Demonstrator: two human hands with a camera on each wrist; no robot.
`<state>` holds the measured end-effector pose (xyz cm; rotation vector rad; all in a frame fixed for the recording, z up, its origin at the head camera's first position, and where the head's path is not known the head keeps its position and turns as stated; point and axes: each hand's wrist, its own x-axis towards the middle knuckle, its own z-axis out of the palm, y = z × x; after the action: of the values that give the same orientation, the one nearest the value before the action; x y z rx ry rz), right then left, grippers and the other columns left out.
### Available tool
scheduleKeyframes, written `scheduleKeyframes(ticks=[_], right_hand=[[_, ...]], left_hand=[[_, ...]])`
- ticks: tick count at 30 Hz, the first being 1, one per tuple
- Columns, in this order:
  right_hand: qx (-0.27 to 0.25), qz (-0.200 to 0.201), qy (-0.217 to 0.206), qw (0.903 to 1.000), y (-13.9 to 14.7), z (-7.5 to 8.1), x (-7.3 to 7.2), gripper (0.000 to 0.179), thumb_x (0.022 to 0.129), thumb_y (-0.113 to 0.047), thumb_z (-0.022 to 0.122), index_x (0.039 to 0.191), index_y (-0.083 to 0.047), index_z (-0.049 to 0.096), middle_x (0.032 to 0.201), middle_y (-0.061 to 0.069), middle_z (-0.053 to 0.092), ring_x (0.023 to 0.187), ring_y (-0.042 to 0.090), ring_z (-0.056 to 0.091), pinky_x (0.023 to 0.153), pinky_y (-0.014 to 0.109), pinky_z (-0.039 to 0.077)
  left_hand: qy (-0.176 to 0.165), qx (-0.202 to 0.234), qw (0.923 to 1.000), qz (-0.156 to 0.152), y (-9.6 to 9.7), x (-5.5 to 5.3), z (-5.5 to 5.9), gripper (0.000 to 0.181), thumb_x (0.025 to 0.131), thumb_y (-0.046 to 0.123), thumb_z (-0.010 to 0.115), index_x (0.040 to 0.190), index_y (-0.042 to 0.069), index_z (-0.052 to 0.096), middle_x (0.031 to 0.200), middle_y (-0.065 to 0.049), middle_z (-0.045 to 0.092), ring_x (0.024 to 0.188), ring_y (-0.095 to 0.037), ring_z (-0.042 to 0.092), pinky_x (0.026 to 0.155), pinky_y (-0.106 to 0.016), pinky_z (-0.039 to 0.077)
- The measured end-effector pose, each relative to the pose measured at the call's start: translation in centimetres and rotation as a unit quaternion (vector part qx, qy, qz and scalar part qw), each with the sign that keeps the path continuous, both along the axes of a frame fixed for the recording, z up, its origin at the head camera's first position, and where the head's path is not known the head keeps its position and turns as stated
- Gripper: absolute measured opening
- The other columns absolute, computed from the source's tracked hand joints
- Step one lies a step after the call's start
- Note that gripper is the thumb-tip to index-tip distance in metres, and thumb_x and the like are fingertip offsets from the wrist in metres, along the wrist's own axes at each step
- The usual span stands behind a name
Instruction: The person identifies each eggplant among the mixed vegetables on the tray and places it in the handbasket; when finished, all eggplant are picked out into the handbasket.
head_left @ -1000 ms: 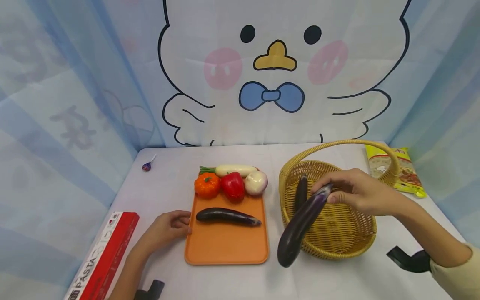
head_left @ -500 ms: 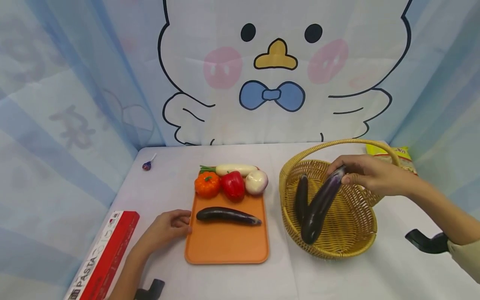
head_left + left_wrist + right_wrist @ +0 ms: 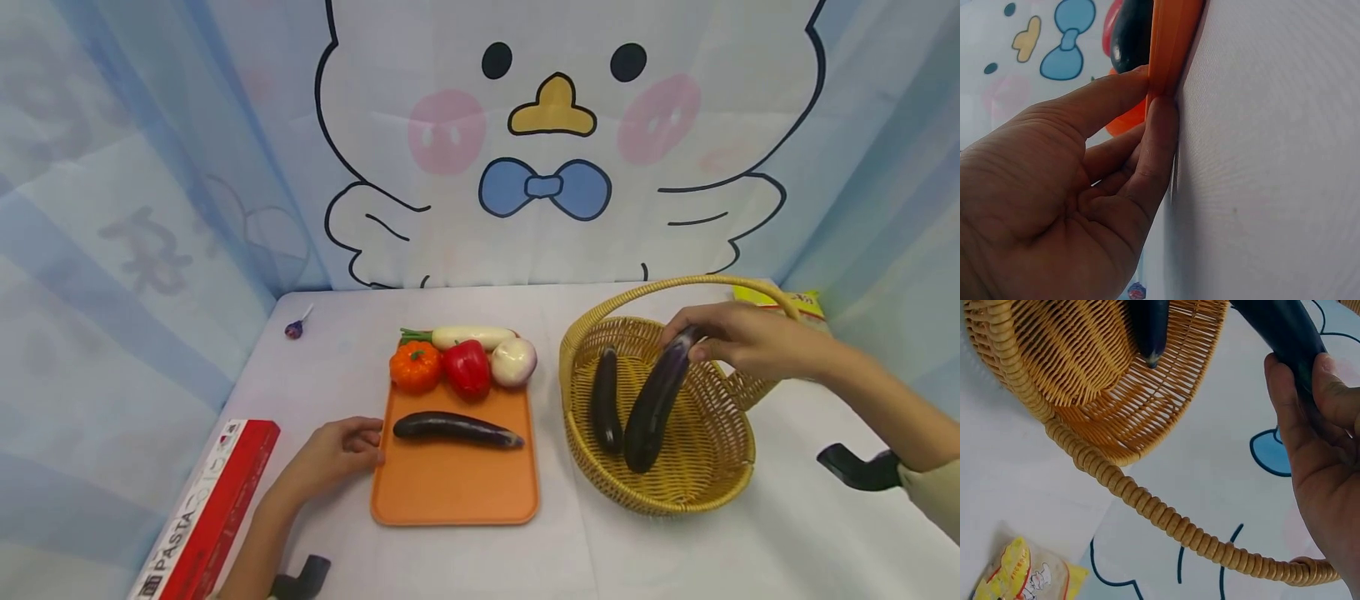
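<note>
My right hand (image 3: 750, 337) grips a long dark eggplant (image 3: 654, 412) by its stem end, reaching in under the arched handle of a yellow wicker basket (image 3: 708, 446). The eggplant's thick end points down into the basket, beside a thinner dark eggplant (image 3: 606, 404) lying inside. In the right wrist view, thumb and fingers (image 3: 1282, 394) close around the held eggplant. On the left, my left hand (image 3: 341, 454) pinches the side edge of an orange tray (image 3: 453, 496), thumb and fingers on either side of the edge (image 3: 1175, 44). Another eggplant (image 3: 457, 429) lies across the tray.
Along the tray's far end sit an orange pumpkin (image 3: 416, 367), a red bell pepper (image 3: 467, 369), a purple-white onion (image 3: 513, 362) and a white radish (image 3: 472, 337). A red pasta box (image 3: 217, 508) lies left, a lollipop (image 3: 295, 330) back left. A yellow snack bag (image 3: 1025, 572) lies behind the basket.
My right hand has carried the eggplant right and away from me, from over the basket's near left rim to inside the basket, lowering its thick end. My left hand stays at the tray.
</note>
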<state>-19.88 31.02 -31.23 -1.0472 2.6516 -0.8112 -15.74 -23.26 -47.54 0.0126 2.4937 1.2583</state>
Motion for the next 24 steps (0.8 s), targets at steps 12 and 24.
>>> scheduleKeyframes(ticks=[12, 24], right_hand=[[0.04, -0.025, -0.03, 0.9984, -0.6, -1.0, -0.9, 0.024, 0.093, 0.0, 0.065, 0.111, -0.017, 0.068, 0.1, -0.007, 0.066, 0.083, 0.013, 0.061, 0.072, 0.029, 0.053], [0.049, -0.035, -0.096, 0.9936, -1.8, -2.5, -2.4, 0.027, 0.091, 0.002, 0.066, 0.111, -0.016, 0.071, 0.103, -0.004, 0.067, 0.088, 0.017, 0.062, 0.076, 0.03, 0.054]], left_hand=[[-0.002, 0.0, 1.0, 0.004, 0.1, 0.1, 0.1, 0.053, 0.083, 0.025, 0.081, 0.129, 0.009, 0.063, 0.098, 0.001, 0.067, 0.088, -0.016, 0.065, 0.086, -0.038, 0.055], [-0.006, -0.006, 0.9999, 0.009, 0.3, 0.2, 0.4, 0.054, 0.082, 0.027, 0.081, 0.13, 0.009, 0.063, 0.098, 0.001, 0.067, 0.088, -0.016, 0.064, 0.086, -0.037, 0.055]])
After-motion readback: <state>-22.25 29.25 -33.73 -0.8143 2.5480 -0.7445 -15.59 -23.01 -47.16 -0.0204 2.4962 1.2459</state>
